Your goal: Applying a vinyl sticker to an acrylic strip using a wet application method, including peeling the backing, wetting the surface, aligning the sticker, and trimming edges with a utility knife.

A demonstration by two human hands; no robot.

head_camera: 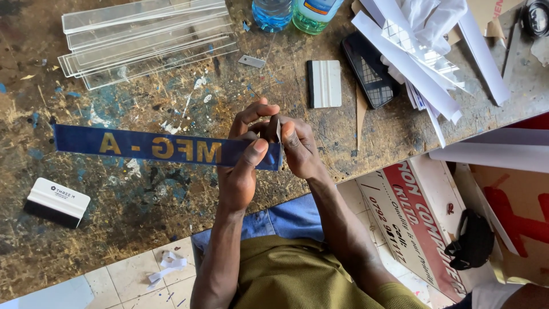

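Paint-spattered and scarred, the wooden workbench [171, 229] carries clear acrylic strips [148, 40] at the top and a white squeegee [325, 83] near the middle. Just above its near edge, the left hand [243, 166] pinches the end of a long blue lettered strip [166, 147], thumb pressed on its face. The right hand [297, 146] is closed on a small blade [278, 129] set against that same end

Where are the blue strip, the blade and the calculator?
blue strip [143, 146], head view, middle of its face.
blade [278, 129], head view, flat side between the fingers.
calculator [370, 71], head view, its keypad.
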